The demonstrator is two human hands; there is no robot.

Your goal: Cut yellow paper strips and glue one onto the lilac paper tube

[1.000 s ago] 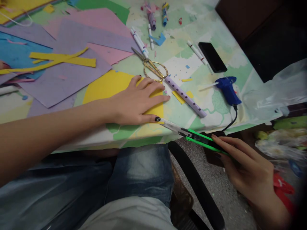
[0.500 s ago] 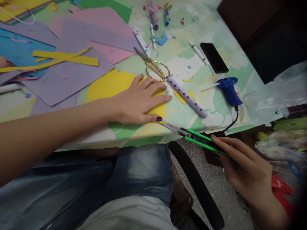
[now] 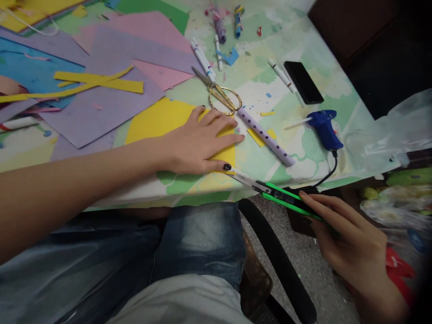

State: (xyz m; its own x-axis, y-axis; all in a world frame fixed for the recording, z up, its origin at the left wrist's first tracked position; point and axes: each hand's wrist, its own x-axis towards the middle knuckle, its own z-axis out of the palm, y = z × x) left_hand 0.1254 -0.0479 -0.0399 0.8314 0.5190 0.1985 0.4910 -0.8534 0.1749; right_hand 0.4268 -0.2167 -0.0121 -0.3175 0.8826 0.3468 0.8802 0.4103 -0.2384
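Note:
My left hand (image 3: pixel 197 141) lies flat with spread fingers on a yellow sheet (image 3: pixel 151 121) near the table's front edge. In my right hand (image 3: pixel 351 243) is a green and black utility knife (image 3: pixel 286 198), its long blade slid out. The blade's tip reaches the sheet's lower right corner, just by my left thumb; whether it is under or on the sheet I cannot tell. Beyond my left fingertips lie gold-handled scissors (image 3: pixel 224 98) and a lilac rolled tube (image 3: pixel 266 137) with dark dots.
A blue glue gun (image 3: pixel 326 130) with its cord is at the right, below a black phone (image 3: pixel 303 82) and white markers (image 3: pixel 281 74). Lilac sheets (image 3: pixel 101 112) and yellow strips (image 3: pixel 101 81) cover the left. Another person's hand (image 3: pixel 11 87) shows at the left edge. A chair armrest (image 3: pixel 276 261) stands below.
The whole view has shifted slightly, so things sit a little further right. Both hands and the knife keep nearly the same places relative to the sheet.

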